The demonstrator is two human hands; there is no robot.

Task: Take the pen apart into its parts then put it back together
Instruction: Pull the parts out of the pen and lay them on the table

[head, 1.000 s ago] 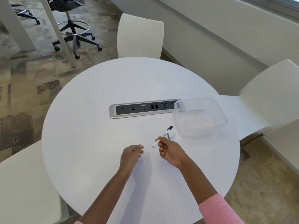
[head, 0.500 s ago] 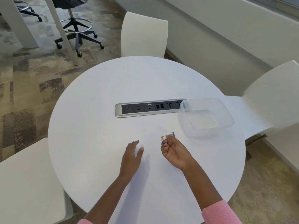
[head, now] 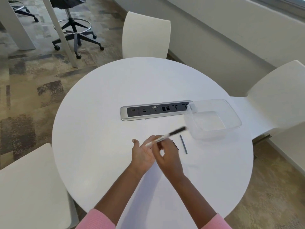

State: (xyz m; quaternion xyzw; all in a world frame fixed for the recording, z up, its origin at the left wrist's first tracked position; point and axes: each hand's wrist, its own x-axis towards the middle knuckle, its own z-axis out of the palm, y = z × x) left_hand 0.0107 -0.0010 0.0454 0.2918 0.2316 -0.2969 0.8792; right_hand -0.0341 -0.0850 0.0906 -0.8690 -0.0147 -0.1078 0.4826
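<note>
White pen in right hand, above left hand

We have a single view, worn on the head, looking forward and steeply down over a round white table. It sits close above both forearms, wide enough to take in chairs, floor and the wall beyond.

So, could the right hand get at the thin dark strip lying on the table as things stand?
Probably yes, once freed: the thin dark strip lies bare on the table just right of the right hand, nothing between them, but that hand grips the pen.
</note>
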